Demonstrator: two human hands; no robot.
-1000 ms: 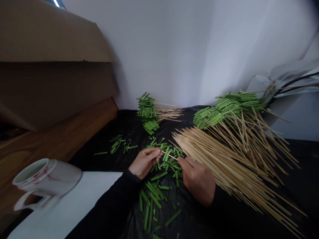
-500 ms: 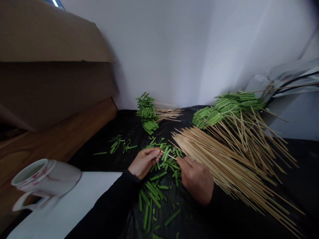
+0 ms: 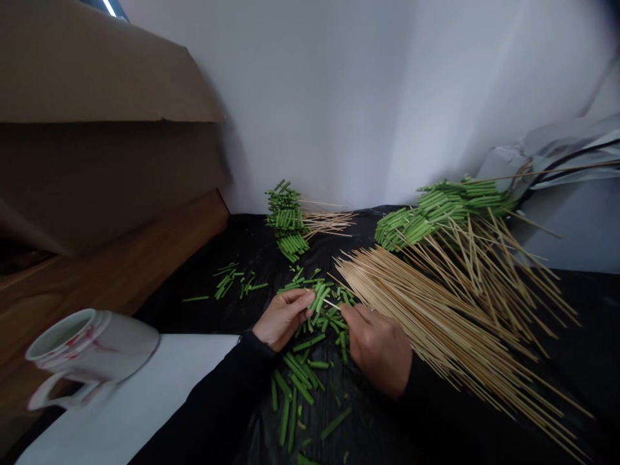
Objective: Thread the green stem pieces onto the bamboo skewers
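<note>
Left hand [image 3: 283, 318]: thumb and forefinger closed in a pinch on green stem pieces [image 3: 318, 297]; the number gripped cannot be told. Right hand [image 3: 379, 349]: fingers closed round a thin skewer [image 3: 332, 304]. The skewer's long axis runs from the right fingertips leftward and slightly away, toward the left fingertips, crossing the pieces' length; whether it has entered them cannot be told. The left hand is nearer the pieces. Skewer: pale, straight, slender. Pieces: smooth, bright green, short. Below and between both hands, loose cut stems [image 3: 299, 376]; just right of the right hand, a skewer bundle [image 3: 426, 310].
</note>
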